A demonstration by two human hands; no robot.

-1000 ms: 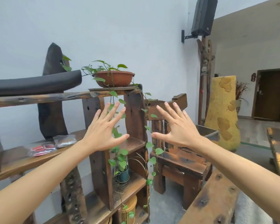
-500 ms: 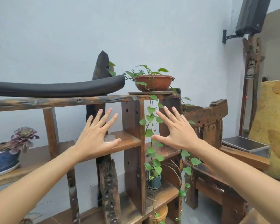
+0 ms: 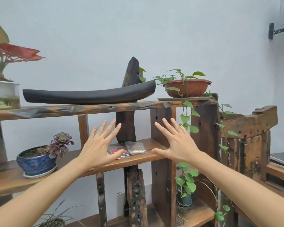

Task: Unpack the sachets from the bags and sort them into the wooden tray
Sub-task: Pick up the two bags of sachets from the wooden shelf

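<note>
Both hands, left hand [image 3: 97, 149] and right hand [image 3: 179, 143], stay open and empty; two sachet bags [image 3: 134, 149] now show between them, at 12 o'clock, ready to grab.

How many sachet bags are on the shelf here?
2, side by side on the middle shelf: the bag with red sachets, partly behind the left hand, and the bag with brown sachets beside it. More may be hidden.

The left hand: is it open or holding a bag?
Open: left hand has fingers spread straight, holding nothing; bags lie on the shelf.
</note>
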